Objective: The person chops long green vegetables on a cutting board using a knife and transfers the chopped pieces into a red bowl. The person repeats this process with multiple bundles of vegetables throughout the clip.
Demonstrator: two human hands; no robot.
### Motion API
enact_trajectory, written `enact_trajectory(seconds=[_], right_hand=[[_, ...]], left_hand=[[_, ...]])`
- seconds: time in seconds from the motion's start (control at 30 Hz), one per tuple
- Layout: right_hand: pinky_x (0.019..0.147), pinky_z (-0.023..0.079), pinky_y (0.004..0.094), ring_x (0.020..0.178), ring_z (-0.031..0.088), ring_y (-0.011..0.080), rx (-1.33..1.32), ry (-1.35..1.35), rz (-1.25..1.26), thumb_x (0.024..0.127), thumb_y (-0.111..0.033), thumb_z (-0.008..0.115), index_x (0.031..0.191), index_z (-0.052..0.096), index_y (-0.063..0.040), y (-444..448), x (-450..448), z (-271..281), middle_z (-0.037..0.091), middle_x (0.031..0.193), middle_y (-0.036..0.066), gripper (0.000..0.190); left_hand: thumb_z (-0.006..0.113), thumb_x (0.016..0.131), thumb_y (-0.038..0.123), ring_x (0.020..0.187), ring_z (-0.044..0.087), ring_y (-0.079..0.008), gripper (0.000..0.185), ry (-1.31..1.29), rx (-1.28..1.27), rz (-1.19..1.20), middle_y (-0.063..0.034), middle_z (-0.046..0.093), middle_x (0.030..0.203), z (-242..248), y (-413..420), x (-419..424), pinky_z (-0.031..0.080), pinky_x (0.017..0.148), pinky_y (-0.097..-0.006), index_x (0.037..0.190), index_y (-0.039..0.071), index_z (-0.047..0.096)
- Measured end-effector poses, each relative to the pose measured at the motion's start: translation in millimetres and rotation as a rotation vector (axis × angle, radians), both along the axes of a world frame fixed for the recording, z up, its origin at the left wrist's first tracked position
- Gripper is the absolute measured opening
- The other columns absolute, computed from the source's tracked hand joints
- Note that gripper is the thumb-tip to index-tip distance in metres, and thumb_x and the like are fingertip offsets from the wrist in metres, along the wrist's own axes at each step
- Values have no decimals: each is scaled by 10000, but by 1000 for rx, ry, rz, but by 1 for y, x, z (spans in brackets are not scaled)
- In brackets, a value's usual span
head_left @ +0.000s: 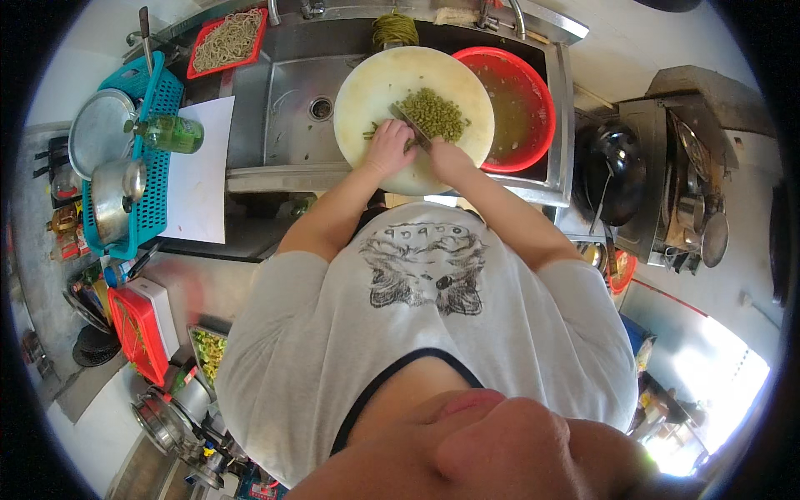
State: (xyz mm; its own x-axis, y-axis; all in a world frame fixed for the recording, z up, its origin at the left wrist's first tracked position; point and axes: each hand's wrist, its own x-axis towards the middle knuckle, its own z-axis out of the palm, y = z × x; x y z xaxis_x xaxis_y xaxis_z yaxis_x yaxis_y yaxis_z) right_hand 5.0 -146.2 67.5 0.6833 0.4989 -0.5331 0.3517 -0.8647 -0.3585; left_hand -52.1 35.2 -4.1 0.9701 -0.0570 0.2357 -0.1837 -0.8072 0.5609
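Note:
A round whitish cutting board (369, 81) lies over the edge of the steel sink. My right hand (449, 161) grips a kitchen knife (412, 127), its blade slanting up and left across the board. My left hand (390, 147) rests beside the blade, fingers curled on green bean pieces that are mostly hidden under it. A few uncut bean ends (371, 131) poke out to its left. Past the blade is a heap of finely chopped green beans (431, 114). At the board's far edge hangs a bundle of long green beans (395, 30).
Right of the board stands a red basin (550, 106) of cloudy water. The sink basin (294, 119) is to the left, with a red tray (257, 47) of long pale strands behind. A teal basket (164, 94) stands farther left; a black wok (615, 169) is at right.

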Motion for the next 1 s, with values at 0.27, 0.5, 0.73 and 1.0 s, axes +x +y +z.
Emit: enact_trajectory(seconds=[0.27,0.5,0.73,1.0], right_hand=[[878,513,555,990,669,477,98,-47,15,1032,-269,494,1118,513,19,-9,18,-19,692,1043,303,301],[874,531,546,997,691,449,-39,-96,0,1011,-246,502,1148,525,-4,-27,27,22,712,1026,270,279],[867,560,531,1011,701,444,-95,-65,73,962,-142,512,1132,527,19,-37,-2,60,708,1033,297,235],[868,561,521,1011,700,448,-22,-84,10,953,-127,510,1132,532,17,-5,7,-11,705,1051,302,231]], left_hand=[[770,778,231,1139,519,-334,323,-20,114,-34,-116,563,1143,17,13,-8,441,1017,-442,1036,90,635],[786,795,278,1158,502,-333,353,-43,11,-10,-105,550,1159,-11,-14,10,412,1029,-468,1066,118,625],[771,799,270,1120,519,-322,316,-165,82,-13,-97,562,1123,-5,-14,4,444,988,-444,1039,118,633],[746,799,246,1093,541,-313,193,-76,107,-48,-88,589,1083,-12,-11,9,469,991,-415,927,120,676]])
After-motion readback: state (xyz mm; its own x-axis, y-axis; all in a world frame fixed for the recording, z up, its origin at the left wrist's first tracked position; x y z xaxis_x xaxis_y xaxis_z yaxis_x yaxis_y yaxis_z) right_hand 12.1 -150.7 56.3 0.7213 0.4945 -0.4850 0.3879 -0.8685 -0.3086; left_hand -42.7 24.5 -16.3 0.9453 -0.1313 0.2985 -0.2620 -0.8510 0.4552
